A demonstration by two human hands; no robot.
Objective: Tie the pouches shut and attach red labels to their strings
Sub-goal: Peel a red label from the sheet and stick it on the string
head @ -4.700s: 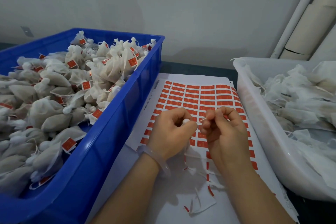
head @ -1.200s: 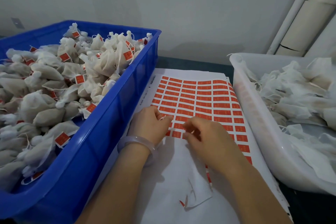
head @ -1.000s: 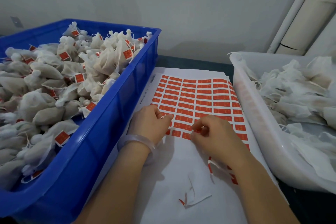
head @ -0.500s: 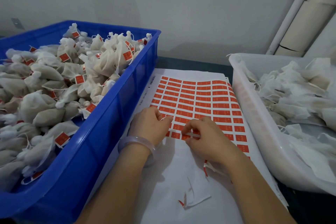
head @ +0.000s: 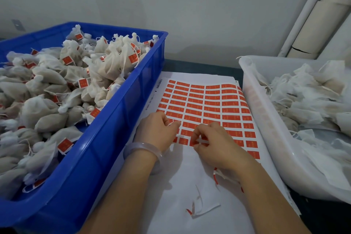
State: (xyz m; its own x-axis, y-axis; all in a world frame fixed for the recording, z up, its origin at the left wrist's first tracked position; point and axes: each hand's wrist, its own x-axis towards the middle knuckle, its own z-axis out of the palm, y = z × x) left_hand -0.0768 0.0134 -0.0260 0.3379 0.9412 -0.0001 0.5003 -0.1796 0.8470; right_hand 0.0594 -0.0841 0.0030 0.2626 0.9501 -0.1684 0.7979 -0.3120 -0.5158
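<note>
Small hand-packing workshop bench. A blue plastic crate [head: 114,138] is heaped with tied pouches [head: 47,119] carrying red tags, a translucent white tub [head: 269,138] holds untied pouches [head: 307,97], and a sheet of red labels [head: 209,104] lies between them, before a bare grey wall [head: 171,5].

An open lane over the label sheet [head: 205,100] runs between blue crate [head: 115,119] and white tub [head: 266,131].

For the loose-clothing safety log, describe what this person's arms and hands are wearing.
Both forearms are bare to the frame's edge, with no sleeves in view. The left hand and right hand are ungloved, and no rings show. The only item worn is a smooth, translucent pale bangle around the left wrist. The right wrist carries nothing.
</note>
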